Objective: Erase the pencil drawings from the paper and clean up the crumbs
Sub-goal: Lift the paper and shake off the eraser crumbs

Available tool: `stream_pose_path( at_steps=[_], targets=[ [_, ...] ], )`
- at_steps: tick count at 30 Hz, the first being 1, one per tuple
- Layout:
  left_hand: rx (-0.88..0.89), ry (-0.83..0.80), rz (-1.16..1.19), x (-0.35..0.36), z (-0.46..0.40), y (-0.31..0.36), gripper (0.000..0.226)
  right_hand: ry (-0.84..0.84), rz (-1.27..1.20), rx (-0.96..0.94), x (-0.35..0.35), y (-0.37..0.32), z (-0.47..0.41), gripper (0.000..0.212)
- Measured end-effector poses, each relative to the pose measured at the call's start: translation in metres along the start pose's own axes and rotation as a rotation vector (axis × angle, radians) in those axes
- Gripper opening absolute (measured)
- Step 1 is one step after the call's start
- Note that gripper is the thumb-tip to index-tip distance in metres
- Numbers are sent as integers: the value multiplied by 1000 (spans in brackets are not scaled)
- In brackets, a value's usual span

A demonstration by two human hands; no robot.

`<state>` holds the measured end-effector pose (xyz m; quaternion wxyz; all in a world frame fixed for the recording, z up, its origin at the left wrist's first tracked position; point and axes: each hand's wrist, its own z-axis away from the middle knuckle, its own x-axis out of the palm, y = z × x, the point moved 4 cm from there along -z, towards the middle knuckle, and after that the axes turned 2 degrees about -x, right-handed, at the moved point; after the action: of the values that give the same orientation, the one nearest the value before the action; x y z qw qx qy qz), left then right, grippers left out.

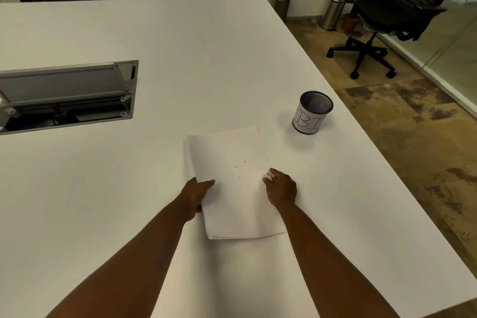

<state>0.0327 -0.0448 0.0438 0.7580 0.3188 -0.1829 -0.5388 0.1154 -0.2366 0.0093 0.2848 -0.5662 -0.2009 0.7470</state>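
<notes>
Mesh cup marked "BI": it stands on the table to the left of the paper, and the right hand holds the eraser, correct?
Not quite. The head view shows the mesh cup right of the paper, toward the table edge. The right hand does hold the eraser.

Only readable thing is the white label wrapped round the mesh cup [312,112] on the table [154,33], hand-drawn outline letters "BI" (any more curves out of sight). The paper [232,183] shows just unreadable specks
</notes>
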Motion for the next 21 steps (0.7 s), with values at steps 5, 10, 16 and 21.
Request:
stream_pose_path(
  at_steps=[5, 10, 16, 21],
  targets=[
    [149, 109, -335, 9, 6, 4, 34, 28, -44, -23, -5, 4, 3, 32],
    [309, 127, -478, 23, 25, 32, 34, 179, -330, 80, -15, 17, 7, 24],
    [479, 79, -624, 54, 52, 73, 26, 327, -504, -45, -57, -1, 13, 19],
    [475, 30, -659, 73, 60, 76, 21, -65, -1203, -255, -67, -55, 44, 9]
  ],
)
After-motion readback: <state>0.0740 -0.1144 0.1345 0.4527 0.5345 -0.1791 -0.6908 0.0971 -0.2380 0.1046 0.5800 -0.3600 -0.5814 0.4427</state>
